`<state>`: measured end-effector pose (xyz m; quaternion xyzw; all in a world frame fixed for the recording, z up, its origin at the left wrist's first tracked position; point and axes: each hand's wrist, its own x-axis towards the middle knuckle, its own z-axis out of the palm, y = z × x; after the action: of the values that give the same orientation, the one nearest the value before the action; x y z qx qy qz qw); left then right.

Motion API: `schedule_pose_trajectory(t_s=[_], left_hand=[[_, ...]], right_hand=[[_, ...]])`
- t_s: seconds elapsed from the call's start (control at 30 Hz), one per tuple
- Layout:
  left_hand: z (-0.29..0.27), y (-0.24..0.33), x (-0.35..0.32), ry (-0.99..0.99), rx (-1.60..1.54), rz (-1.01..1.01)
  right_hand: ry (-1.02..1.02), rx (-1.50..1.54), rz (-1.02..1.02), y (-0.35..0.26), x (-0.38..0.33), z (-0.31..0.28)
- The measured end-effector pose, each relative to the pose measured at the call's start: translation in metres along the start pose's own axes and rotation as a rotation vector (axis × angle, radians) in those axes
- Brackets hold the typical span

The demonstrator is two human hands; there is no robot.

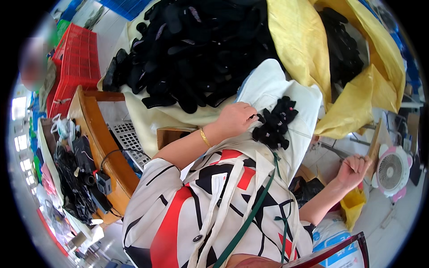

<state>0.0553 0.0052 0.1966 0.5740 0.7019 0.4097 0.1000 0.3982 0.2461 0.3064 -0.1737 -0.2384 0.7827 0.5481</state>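
My left hand (237,118), a gold bracelet on its wrist, is over the white cloth (301,129) on my lap. Its thumb and fingers pinch the edge of a small black cloth bundle (258,118). Beside it on the lap, several more black cloth bundles (273,129) lie in a heap, one with a pink spot. Out to the right, away from the lap, my right hand (355,171) is raised with its fingers curled together. Whatever it may hold is too small to make out. Ahead of my knees spreads a large pile of black sock-like pieces (196,53).
A yellow sack (299,40) with more black pieces gapes at the far right. To the right stands a white and pink fan (393,171). On the left are a wooden piece of furniture (100,147), a red crate (80,67), black plastic bags (67,174) and a small device (103,182).
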Motion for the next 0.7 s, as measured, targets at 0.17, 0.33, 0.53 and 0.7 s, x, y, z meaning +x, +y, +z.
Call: schedule_pose_trajectory(t_s=[0.17, 0.33, 0.53, 0.7], left_hand=[[-0.008, -0.016, -0.006, 0.062, -0.139, -0.103], [-0.004, -0.015, -0.003, 0.007, -0.523, -0.334], [-0.016, -0.014, -0.004, -0.117, -0.772, -0.351], [-0.015, -0.110, -0.048, 0.157, -0.777, -0.728]], right_hand=[[0.026, -0.174, -0.042, 0.026, 0.016, 0.001], [-0.093, -1.034, 0.178, 0.145, -0.019, 0.027], [-0.798, -1.427, 0.318, 0.225, -0.040, 0.071], [-0.636, -1.440, 0.417, 0.234, -0.036, 0.081]])
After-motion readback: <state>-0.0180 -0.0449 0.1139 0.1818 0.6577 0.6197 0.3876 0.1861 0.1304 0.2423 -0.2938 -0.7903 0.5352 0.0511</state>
